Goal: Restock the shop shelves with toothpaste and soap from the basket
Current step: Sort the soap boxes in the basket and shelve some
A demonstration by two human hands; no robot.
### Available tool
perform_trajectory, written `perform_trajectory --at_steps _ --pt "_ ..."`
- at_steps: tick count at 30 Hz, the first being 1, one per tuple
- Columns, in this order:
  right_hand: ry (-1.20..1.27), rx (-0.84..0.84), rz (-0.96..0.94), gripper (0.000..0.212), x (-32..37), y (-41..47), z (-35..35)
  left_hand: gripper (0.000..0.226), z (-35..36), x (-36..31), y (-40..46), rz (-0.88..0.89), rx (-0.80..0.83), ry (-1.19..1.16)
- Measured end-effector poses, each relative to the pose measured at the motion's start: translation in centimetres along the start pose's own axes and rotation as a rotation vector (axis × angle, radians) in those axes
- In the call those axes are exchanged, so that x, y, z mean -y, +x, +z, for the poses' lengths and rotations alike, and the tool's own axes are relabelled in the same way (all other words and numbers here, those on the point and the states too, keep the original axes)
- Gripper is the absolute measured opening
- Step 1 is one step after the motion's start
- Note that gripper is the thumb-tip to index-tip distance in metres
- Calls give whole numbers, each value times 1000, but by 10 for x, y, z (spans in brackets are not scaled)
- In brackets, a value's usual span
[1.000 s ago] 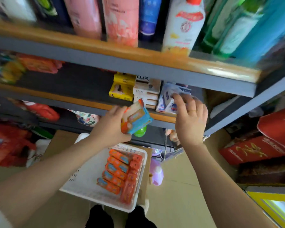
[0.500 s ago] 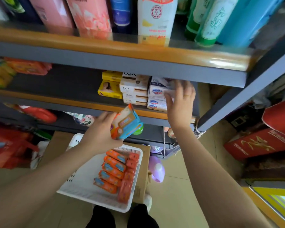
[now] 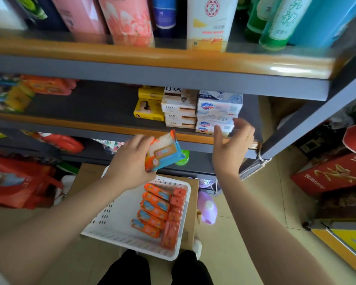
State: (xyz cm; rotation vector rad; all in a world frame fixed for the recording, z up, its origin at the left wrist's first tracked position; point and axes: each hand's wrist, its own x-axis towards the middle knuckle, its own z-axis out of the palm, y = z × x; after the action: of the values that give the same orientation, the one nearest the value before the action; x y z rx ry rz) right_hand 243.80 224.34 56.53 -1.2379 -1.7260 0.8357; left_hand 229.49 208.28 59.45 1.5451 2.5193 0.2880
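Observation:
My left hand point(image 3: 130, 161) grips an orange and blue soap packet point(image 3: 163, 153) just below the front edge of the middle shelf point(image 3: 90, 128). My right hand point(image 3: 231, 145) hovers in front of that shelf edge with loosely curved fingers and holds nothing. Right behind it sits a stack of white and blue soap boxes point(image 3: 219, 110). White Lux soap boxes point(image 3: 180, 112) and yellow soap boxes point(image 3: 149, 108) stand to the left of that stack. Below, a white basket point(image 3: 111, 219) on a cardboard box holds several orange soap packets point(image 3: 154, 210).
The top shelf point(image 3: 152, 58) carries tall bottles and tubes overhead. Orange packets point(image 3: 49, 85) lie at the middle shelf's far left. A grey shelf post point(image 3: 308, 120) stands at the right, with red boxes point(image 3: 333, 173) beyond it. A purple bottle point(image 3: 207, 208) lies on the floor.
My right hand has let go of the white and blue soap boxes and drawn back from the shelf. My left hand with the soap packet has barely moved.

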Motion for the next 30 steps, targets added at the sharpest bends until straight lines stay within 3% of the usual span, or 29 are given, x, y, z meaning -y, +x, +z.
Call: perform_trajectory --at_steps 2,4,5,7,13,17,20,24,26,30 --pt "71 303 12 34 11 -31 5 87 -1 18 -5 139 -30 149" --pt "155 668 148 39 23 -49 22 90 -4 38 -8 252 -72 262" --pt "215 790 231 42 30 -55 32 90 -5 48 -9 287 -86 279" --pt "254 871 284 52 45 -64 55 89 -11 70 -9 338 -116 272" --pt "351 796 271 33 88 -85 146 80 -30 165 10 432 -296 266" --pt "394 667 184 35 114 -74 217 76 -41 234 43 344 -434 231" --pt "341 530 83 36 127 -56 259 57 -47 281 62 293 -472 118" --pt "302 376 52 44 135 -30 298 30 -45 317 84 423 -483 108" --pt "224 299 34 48 135 -18 321 32 -39 333 93 526 -446 212" --pt "-8 288 18 60 127 6 363 49 -27 361 101 630 -342 147"
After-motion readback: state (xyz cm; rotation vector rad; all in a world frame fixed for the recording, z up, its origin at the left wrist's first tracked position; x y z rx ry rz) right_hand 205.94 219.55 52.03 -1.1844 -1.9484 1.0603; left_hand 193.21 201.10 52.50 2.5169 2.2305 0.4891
